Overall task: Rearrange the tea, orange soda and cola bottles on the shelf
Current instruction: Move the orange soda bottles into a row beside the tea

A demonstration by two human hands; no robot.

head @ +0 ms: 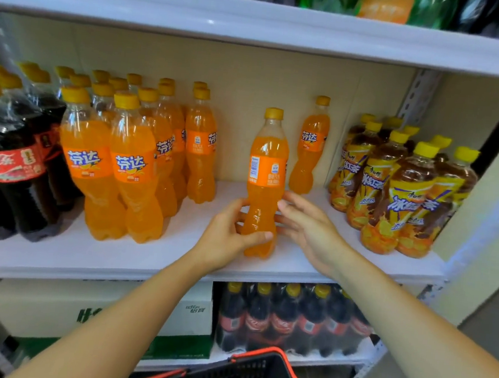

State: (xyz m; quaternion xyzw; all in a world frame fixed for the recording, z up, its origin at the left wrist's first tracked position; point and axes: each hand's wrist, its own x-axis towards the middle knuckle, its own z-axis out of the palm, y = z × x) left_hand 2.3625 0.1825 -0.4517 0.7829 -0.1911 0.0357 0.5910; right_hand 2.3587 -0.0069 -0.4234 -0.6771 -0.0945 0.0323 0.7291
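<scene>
As both bare forearms rise from the lower edge of the view, a black basket with red rim is below and between them, nearest to the camera. The left hand grips the narrow lower part of an upright orange soda bottle. Its thumb is curled across the front and the other fingers go around the back, where they are mostly hidden. The right hand comes from the right with the wrist turned inward. Its fingers are almost straight and a little spread, and they hold nothing. Their tips are at the right side of the same bottle, but I cannot tell if they really touch it.

This bottle stands on the white shelf board, near its front edge, with the base just under the left thumb. Left of the left fingers stands a group of orange soda bottles, and further left are the cola bottles. Right of the right fingers are the tea bottles, close together. Behind the right fingertips, near the back wall, a single orange soda bottle stands alone.
</scene>
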